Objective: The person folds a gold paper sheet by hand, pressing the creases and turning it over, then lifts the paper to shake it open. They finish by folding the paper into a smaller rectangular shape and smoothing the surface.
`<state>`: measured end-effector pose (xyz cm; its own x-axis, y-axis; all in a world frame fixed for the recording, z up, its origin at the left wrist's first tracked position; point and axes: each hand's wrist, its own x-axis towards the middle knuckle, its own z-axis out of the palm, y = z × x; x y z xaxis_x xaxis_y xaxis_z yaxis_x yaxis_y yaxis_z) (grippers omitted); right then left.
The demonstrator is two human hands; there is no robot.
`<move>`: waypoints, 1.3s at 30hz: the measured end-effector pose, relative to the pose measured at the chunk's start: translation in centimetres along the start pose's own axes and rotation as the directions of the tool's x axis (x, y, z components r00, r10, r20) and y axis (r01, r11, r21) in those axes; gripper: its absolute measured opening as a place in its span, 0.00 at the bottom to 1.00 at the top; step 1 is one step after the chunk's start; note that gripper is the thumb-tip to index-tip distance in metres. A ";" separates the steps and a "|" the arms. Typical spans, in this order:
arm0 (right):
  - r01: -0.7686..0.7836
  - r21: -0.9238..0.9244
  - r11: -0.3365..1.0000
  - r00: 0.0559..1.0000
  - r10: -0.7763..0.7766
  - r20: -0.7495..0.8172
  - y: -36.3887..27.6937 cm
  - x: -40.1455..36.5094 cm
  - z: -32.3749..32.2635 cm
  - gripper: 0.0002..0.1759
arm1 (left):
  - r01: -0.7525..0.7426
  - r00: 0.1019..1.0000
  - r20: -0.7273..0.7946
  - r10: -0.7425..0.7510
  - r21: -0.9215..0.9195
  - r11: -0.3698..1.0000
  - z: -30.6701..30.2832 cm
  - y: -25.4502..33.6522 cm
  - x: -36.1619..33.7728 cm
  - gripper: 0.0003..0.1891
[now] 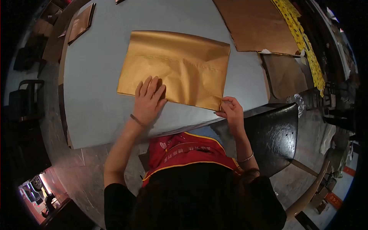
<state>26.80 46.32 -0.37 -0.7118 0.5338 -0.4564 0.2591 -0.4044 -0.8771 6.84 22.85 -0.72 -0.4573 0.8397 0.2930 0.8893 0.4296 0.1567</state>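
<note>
A gold sheet [174, 69], folded and slightly wrinkled, lies on the pale grey tabletop [96, 119]. My left hand [148, 100] rests on its near edge, left of the middle, with fingers spread flat on the gold surface. At the near right corner, my right hand [231, 111] pinches the sheet between thumb and fingers. What lies beneath the sheet is hidden.
Flat brown pieces [81, 23] lie at the table's far left. A large brown board [260, 27] is at the far right, beside a yellow patterned strip [303, 42]. A black chair [273, 134] stands near the table's right front corner.
</note>
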 end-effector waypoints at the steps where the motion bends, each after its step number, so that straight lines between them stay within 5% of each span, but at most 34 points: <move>1: -0.001 0.004 1.000 1.000 0.001 -0.009 0.0 0.1 0.0 0.13 | -0.051 0.998 -0.050 0.049 -0.059 0.997 0.1 0.9 0.6 0.26; 5: -0.003 0.001 1.000 1.000 0.003 0.003 -0.2 0.0 -0.1 0.13 | -0.272 0.961 -0.149 0.235 -0.320 0.908 1.8 6.4 3.3 0.25; 11: 0.020 0.051 0.999 0.999 -0.021 0.029 0.1 0.0 -0.3 0.15 | -0.337 0.940 -0.172 0.293 -0.351 0.874 5.1 10.4 4.8 0.16; 39: 0.053 0.017 0.998 0.998 -0.053 0.020 -0.1 -0.1 0.2 0.16 | -0.341 0.939 -0.157 0.305 -0.339 0.877 5.2 10.4 4.9 0.14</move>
<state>26.72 46.13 -0.22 -0.7373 0.5397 -0.4063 0.2101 -0.3884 -0.8972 13.84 33.12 -2.58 -0.1593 0.8678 0.4706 0.9337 -0.0224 0.3574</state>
